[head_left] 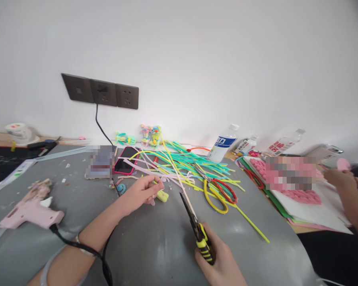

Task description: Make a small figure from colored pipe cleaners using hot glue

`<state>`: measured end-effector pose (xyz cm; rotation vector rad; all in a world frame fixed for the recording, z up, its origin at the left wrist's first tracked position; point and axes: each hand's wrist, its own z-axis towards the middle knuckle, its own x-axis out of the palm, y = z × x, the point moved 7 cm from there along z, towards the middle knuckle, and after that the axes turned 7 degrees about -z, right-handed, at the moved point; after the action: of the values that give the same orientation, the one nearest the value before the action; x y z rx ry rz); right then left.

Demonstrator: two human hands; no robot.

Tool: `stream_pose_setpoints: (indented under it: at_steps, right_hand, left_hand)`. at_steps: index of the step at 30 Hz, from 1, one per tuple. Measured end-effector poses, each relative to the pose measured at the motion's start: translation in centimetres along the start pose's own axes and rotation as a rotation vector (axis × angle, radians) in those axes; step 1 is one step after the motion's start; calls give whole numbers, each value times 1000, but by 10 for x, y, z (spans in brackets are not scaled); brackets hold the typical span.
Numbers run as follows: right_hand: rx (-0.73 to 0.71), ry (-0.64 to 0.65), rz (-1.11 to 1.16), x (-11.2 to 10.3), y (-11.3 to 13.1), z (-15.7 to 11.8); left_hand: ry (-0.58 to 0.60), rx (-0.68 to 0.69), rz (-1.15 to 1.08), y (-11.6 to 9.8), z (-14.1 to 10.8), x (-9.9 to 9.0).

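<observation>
My right hand (219,258) grips long-nose pliers (201,240) with yellow-and-black handles, their dark jaws angled up and away from me. A pale pipe cleaner (186,194) runs alongside the jaws; I cannot tell whether they pinch it. My left hand (143,190) is closed, fingertips together, around a small yellow-green fuzzy piece (162,195) that sticks out to the right. Beyond both hands spreads a loose heap of pipe cleaners (193,159) in teal, yellow and pale pink. Scissors (216,190) with red and yellow handles lie at the heap's right side.
At left lies a pink glue gun (32,210) with a black cord. Two phones, one a pink-cased phone (127,159), lie behind my left hand. Small fuzzy figures (151,135) and a water bottle (223,143) stand by the wall. Another person's hand (343,180) is at far right.
</observation>
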<state>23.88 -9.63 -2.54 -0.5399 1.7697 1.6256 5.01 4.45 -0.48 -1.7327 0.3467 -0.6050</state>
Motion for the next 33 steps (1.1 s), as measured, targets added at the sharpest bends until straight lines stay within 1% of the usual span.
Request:
stream_pose_setpoints:
  at_steps: [3,6,8,10,14,18,21,26,30,33]
  right_hand:
    - [0,29,3,2,0,0]
    - [12,-4,9,-1,-1,-1]
    - [27,-33,1,-3,-2,-1]
    - [27,-27,-7,-2,-2,-1]
    - [20,30,0,3,-3,-1]
    - [53,38,23,4,-6,-1]
    - [64,48,32,4,-7,-1]
    - [69,105,33,5,-6,0]
    - [41,97,39,6,-3,0]
    - [26,88,6,7,-6,0]
  left_hand:
    - [-42,-1,-40,0,1,-3]
    - [-117,69,-76,-5,2,-11]
    - [-161,125,-58,-10,2,-16]
    - [-182,156,-19,-14,2,-18]
    - [-142,139,-27,-13,2,-16]
    - [-70,97,-78,-3,4,-12]
    - [-37,64,-69,2,5,-10]
    - [-1,41,-45,2,2,-4]
    - [32,0,-49,2,0,3]
    - [16,0,-26,2,0,1]
